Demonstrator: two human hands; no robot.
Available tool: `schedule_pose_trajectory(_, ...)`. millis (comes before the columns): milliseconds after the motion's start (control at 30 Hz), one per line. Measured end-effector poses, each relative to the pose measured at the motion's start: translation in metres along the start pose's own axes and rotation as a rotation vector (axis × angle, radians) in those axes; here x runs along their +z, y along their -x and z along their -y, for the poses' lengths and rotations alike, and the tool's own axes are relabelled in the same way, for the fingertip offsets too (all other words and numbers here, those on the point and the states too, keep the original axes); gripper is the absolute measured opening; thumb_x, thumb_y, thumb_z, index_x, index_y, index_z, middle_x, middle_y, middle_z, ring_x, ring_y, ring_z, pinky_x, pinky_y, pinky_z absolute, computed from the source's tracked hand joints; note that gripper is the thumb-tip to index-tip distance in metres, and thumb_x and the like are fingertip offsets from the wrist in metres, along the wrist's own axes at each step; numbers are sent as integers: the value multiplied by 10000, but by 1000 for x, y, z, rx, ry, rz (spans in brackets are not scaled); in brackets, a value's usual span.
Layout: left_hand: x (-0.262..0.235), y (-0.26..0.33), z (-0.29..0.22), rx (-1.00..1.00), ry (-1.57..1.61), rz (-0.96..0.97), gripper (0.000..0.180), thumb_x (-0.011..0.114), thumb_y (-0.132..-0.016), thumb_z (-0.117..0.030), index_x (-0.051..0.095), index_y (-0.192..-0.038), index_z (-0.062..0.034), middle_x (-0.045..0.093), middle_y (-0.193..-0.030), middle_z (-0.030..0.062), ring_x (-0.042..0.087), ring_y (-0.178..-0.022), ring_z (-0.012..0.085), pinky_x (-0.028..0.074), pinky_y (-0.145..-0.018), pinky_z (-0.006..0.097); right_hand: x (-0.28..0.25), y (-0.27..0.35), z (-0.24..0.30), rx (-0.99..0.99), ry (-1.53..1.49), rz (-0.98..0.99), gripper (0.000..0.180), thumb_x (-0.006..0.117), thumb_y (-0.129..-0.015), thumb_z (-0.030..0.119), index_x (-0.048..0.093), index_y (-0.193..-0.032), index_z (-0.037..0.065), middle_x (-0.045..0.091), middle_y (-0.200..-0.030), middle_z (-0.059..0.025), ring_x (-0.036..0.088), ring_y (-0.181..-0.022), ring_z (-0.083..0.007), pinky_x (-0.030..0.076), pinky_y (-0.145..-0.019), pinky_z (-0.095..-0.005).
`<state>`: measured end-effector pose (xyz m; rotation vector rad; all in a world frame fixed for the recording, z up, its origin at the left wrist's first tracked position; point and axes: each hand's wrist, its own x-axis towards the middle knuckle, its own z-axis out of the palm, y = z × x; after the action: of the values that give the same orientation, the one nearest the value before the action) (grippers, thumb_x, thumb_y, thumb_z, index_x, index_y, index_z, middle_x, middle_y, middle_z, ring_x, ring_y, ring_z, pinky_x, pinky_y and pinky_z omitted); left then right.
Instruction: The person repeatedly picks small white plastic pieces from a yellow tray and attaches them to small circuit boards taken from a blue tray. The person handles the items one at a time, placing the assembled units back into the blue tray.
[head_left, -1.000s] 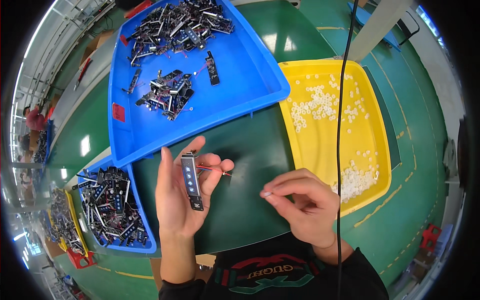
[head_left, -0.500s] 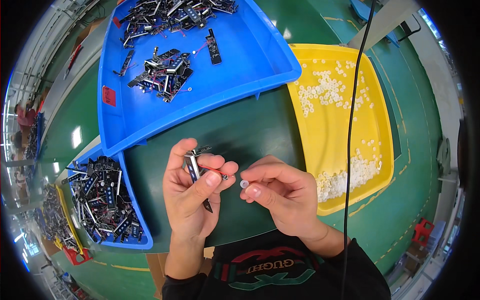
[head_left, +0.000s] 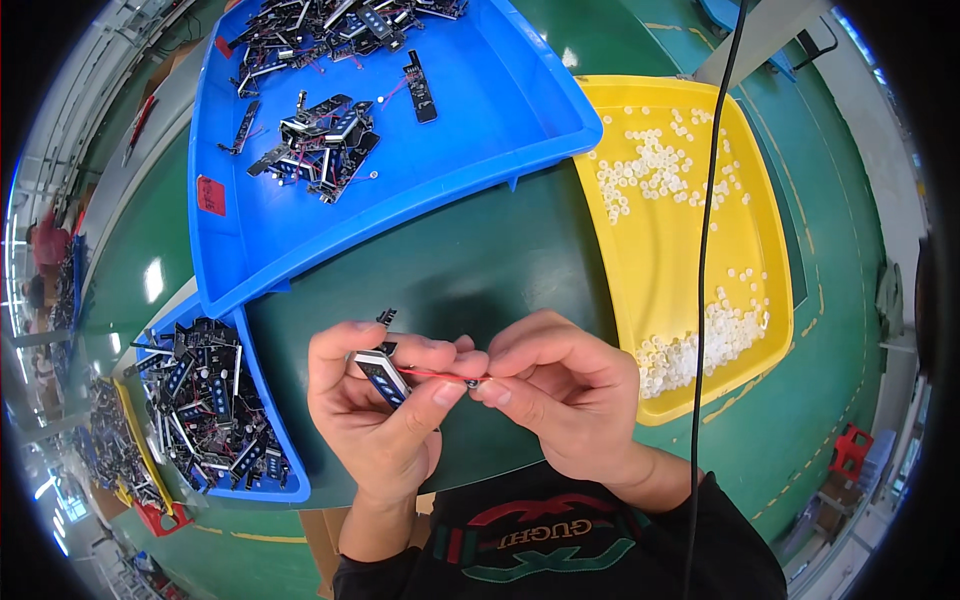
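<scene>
My left hand point(head_left: 375, 430) is closed around a small circuit board point(head_left: 384, 376), dark with a pale edge and lighter markings, held tilted. From the board a thin red wire point(head_left: 430, 374) runs across to a tiny round part point(head_left: 473, 383) between the fingertips of both hands. There my right hand point(head_left: 575, 410) pinches with thumb and forefinger, pressed against that part. The small white translucent cap seen earlier in these fingers is now hidden by them. Both hands meet above the dark green tabletop point(head_left: 440, 270).
Beyond my hands, a large blue tray point(head_left: 450, 170) bears boards in heaps. At the left, a smaller blue bin point(head_left: 300, 485) is full of similar boards. The yellow tray point(head_left: 650, 290) at the right has many white caps point(head_left: 700, 355). A black cable point(head_left: 703, 250) hangs in front of it.
My right hand has brought the white cap leftward to the round part on the wire, and the fingertips now touch. The board has tilted in my left hand.
</scene>
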<state>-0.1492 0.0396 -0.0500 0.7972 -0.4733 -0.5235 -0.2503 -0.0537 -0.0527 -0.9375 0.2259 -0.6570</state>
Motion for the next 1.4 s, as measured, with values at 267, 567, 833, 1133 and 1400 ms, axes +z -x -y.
schedule_pose_trajectory(267, -1, -2, -6, -53, 10, -184, 510, 603, -765, 148, 434, -1207, -42, 638, -967, 152, 684, -832, 288, 577, -789, 480, -16, -9, 1, -118, 526, 72, 242, 672, -767, -104, 608, -986, -23, 573, -1007, -135, 614, -863, -199, 509, -704, -281)
schedule_pose_trajectory(567, -41, -9, -23, 23, -75, -170, 538, 571, -866, 67, 368, -1356, -26, 539, -1108, 70, 546, -1006, 181, 529, -889, 272, -28, 14, -8, -223, 1521, 303, 519, 770, -703, 314, 608, -1094, 15, 496, -981, -97, 475, -762, -252, 441, -660, -340)
schedule_pose_trajectory(833, -38, -8, -19, -30, -53, -190, 549, 616, -839, 52, 393, -1335, -20, 508, -1022, 50, 486, -884, 147, 421, -781, 267, -53, 35, 0, -340, 1476, 575, 372, 705, -678, 258, 663, -980, 44, 509, -881, -58, 473, -725, -190, 405, -618, -296)
schedule_pose_trajectory(1133, -35, -9, -8, -105, -31, -130, 579, 648, -801, 45, 406, -1321, -33, 526, -963, 52, 493, -833, 139, 438, -784, 277, -37, 26, -4, -317, 1377, 594, 206, 656, -622, 160, 672, -797, 53, 443, -738, -24, 448, -683, -174, 383, -569, -287)
schedule_pose_trajectory(1400, -31, -7, -8, -191, -24, -123, 654, 685, -753, 58, 395, -1329, -53, 531, -980, 62, 510, -839, 148, 430, -730, 259, -39, 28, -13, -334, 1360, 690, 185, 684, -613, 121, 664, -793, 87, 507, -765, -11, 482, -667, -172, 397, -560, -284)
